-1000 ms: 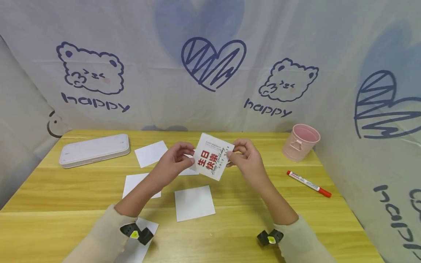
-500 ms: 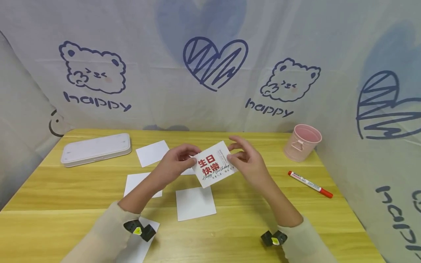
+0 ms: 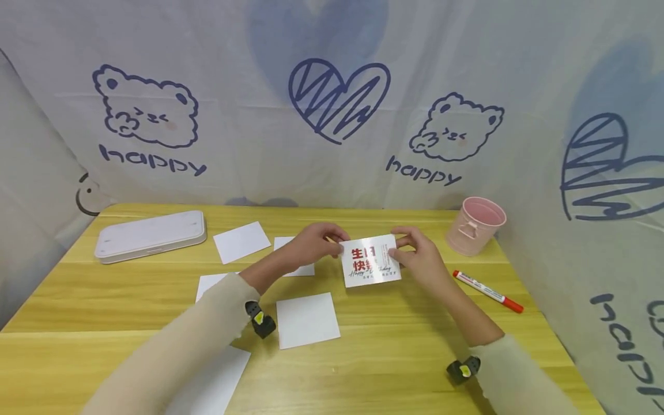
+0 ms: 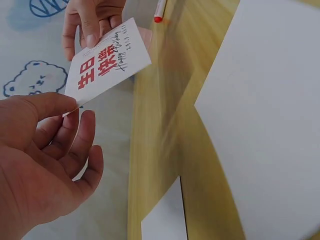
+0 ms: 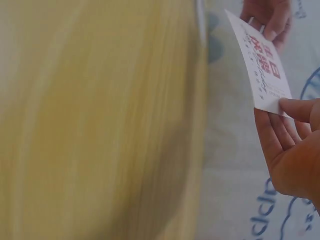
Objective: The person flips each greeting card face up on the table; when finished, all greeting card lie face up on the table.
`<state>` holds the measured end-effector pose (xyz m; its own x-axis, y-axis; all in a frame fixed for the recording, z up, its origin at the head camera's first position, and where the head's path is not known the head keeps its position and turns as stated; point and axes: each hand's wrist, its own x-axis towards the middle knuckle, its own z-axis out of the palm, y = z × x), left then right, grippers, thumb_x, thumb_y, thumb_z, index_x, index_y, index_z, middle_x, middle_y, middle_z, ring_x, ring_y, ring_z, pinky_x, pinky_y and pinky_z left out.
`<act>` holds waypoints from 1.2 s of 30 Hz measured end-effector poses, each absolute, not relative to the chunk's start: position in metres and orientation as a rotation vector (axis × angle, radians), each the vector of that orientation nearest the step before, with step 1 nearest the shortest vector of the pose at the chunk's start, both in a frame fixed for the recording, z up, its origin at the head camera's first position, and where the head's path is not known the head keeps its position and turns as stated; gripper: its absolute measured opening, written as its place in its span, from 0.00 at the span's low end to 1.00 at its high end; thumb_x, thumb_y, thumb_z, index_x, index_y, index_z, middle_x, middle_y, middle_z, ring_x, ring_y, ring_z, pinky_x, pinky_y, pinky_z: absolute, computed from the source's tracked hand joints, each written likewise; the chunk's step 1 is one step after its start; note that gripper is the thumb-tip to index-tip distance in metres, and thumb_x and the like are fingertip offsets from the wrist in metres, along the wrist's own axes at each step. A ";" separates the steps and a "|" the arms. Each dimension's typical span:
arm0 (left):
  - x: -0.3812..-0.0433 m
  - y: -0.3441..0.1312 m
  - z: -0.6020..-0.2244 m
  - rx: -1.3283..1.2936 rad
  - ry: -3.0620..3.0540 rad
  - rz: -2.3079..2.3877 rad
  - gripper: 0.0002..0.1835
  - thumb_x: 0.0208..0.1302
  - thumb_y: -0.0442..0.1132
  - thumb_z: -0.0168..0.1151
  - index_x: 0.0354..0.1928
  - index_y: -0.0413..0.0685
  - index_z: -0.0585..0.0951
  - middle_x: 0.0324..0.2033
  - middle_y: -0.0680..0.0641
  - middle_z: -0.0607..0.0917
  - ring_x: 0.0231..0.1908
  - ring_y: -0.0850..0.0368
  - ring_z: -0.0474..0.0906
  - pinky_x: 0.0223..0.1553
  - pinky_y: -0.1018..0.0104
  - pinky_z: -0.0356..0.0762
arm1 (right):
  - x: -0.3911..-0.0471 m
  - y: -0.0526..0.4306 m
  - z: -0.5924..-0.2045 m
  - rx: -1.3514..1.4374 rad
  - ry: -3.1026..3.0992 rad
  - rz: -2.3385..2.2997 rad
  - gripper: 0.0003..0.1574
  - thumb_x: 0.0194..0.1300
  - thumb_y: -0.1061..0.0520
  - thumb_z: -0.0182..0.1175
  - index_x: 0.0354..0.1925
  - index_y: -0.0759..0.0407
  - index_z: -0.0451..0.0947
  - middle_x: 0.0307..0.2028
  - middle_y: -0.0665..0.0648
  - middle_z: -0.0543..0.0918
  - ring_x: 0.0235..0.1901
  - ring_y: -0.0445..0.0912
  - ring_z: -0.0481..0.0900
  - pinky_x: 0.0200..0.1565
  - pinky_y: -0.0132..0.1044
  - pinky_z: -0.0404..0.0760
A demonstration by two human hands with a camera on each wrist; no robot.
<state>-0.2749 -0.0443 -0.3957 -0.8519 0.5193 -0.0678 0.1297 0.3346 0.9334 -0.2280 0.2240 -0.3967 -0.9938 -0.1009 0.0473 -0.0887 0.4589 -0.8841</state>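
A white birthday card [image 3: 371,278] with red Chinese characters and black script is held up above the table between both hands. My left hand [image 3: 312,248] pinches its left edge between thumb and fingers. At the opposite edge, my right hand [image 3: 421,262] pinches the card, thumb on the printed face. In the left wrist view the card [image 4: 102,65] tilts, and the left thumb and index finger grip its near corner. The right wrist view has the card [image 5: 260,65] with the right thumb on its printed face and fingers behind.
Several blank white cards lie on the wooden table [image 3: 394,369], one just in front of the hands [image 3: 308,320]. A white case [image 3: 150,236] lies at the back left. A pink bucket [image 3: 475,226] stands at the back right, with a red-and-white marker [image 3: 487,291] nearby. Printed cloth hangs behind.
The card has turned from a slant to nearly level and moved to the right. Both hands have shifted right with it, and the left forearm reaches farther across.
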 end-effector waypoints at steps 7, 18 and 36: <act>-0.315 -0.011 -0.412 0.683 2.309 1.351 0.13 0.70 0.34 0.60 0.54 0.40 0.81 0.46 0.43 0.83 0.45 0.48 0.80 0.49 0.53 0.80 | -0.267 0.252 -0.418 -0.182 2.749 -1.484 0.22 0.69 0.64 0.62 0.59 0.67 0.71 0.43 0.67 0.82 0.39 0.49 0.80 0.44 0.44 0.85; -0.350 0.017 -0.434 0.781 2.591 1.023 0.12 0.70 0.32 0.59 0.51 0.39 0.84 0.49 0.42 0.86 0.50 0.50 0.79 0.56 0.58 0.76 | -0.326 0.271 -0.445 -0.208 2.865 -1.161 0.17 0.68 0.63 0.64 0.53 0.69 0.78 0.43 0.65 0.83 0.42 0.52 0.77 0.46 0.39 0.76; -0.356 0.030 -0.435 0.779 2.641 0.878 0.13 0.72 0.34 0.57 0.53 0.43 0.84 0.52 0.44 0.85 0.55 0.50 0.79 0.60 0.57 0.75 | -0.329 0.278 -0.445 -0.123 2.877 -0.926 0.15 0.70 0.58 0.62 0.52 0.65 0.80 0.47 0.63 0.83 0.47 0.54 0.77 0.57 0.49 0.75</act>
<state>-0.3564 0.0304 -0.4345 -0.8258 0.5601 -0.0661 0.4091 0.6755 0.6135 -0.3293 0.2784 -0.4454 -0.9899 -0.1130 -0.0857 -0.0418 0.8098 -0.5853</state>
